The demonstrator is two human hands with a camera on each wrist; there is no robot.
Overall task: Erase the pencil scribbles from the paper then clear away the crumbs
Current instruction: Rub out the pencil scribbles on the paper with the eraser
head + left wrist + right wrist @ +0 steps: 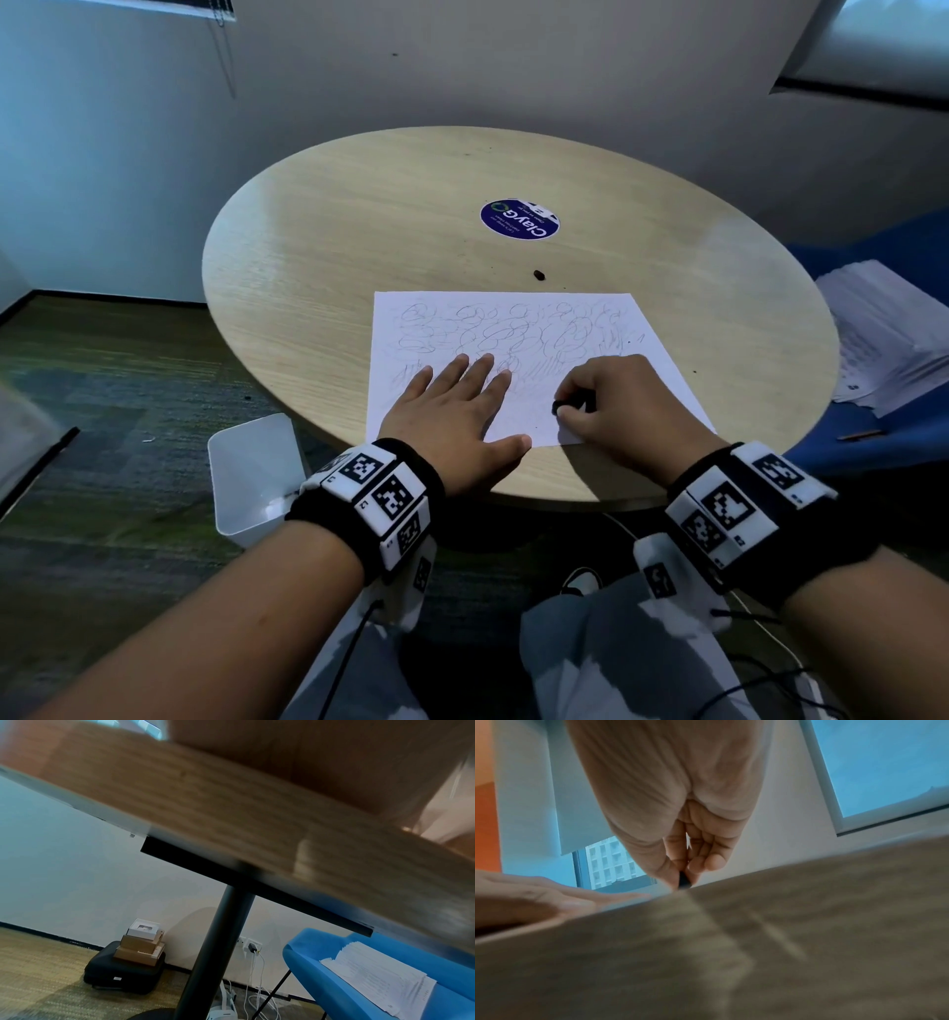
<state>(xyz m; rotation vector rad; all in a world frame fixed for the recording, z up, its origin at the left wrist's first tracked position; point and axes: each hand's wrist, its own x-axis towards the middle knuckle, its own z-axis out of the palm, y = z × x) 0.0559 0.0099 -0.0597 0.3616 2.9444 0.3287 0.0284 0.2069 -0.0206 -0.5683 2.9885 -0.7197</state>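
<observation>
Paper [513, 329] lay flat on the near half of the round wooden table [359, 246], pencil scribbles [493, 334] still covering most of its upper part; the strip nearest the person looked fainter, can't tell how clean.

Left to right:
- White plastic bin [251, 478] sat on the floor just off the table's near-left edge.
- Left hand [457, 406] lay flat on the paper's lower-left area, fingers straight and spread, thumb stretched along the sheet's bottom edge. Holding nothing, just pressing the sheet down. Left wrist view showed only a blurred underside of the hand [308, 760], the table edge and its black post [213, 953].
- Right hand [616, 406] was on the paper's lower-right part, fingers curled, thumb and fingertips pinching a small dark eraser [561, 407] with its tip touching the sheet. Right wrist view confirmed it: the eraser [684, 881] poked out below the pinched fingers [716, 858], against the surface.
- Small dark bit [538, 275] lay on the table just beyond the paper's top edge, near the middle; can't tell what it was.
- Round blue sticker [519, 225] was further back, well apart from the paper.
- Stack of printed sheets [893, 339] lay on a blue chair [914, 246] to the right of the table, with a pencil [860, 436] nearby on the seat.
</observation>
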